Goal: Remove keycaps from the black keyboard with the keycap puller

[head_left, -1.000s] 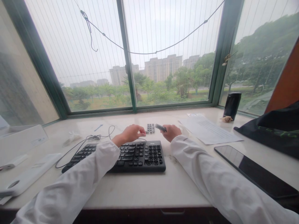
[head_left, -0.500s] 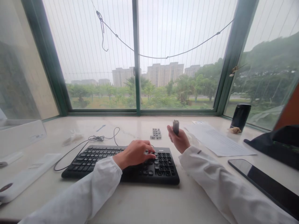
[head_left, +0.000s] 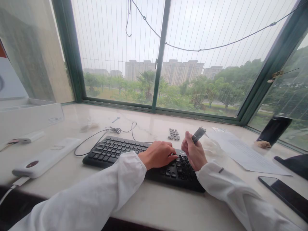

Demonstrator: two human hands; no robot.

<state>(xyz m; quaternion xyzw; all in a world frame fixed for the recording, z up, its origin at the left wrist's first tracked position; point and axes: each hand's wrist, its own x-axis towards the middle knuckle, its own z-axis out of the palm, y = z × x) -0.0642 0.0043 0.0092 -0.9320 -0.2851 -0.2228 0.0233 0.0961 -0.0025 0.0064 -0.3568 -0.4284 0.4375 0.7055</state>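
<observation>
Near the front edge of the counter (head_left: 158,202), we'd best steady the keyboard (head_left: 108,150): our left hand (head_left: 157,155) bends over it, grip unclear; our right hand (head_left: 196,154) clasps a dark stick (head_left: 198,135).

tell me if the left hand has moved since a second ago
Yes: judged against the loose gray keycaps, the left hand has moved away from them, toward the person and the number pad of the black keyboard.

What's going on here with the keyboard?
A person's left hand is over the black keyboard, its fingertips at keys near the number pad; whether they pinch anything is too small to tell. The right hand grips a small dark tool, end up. Part of the number pad lacks keycaps, and loose grey pieces, apparently keycaps, lie beyond the keyboard.
</observation>
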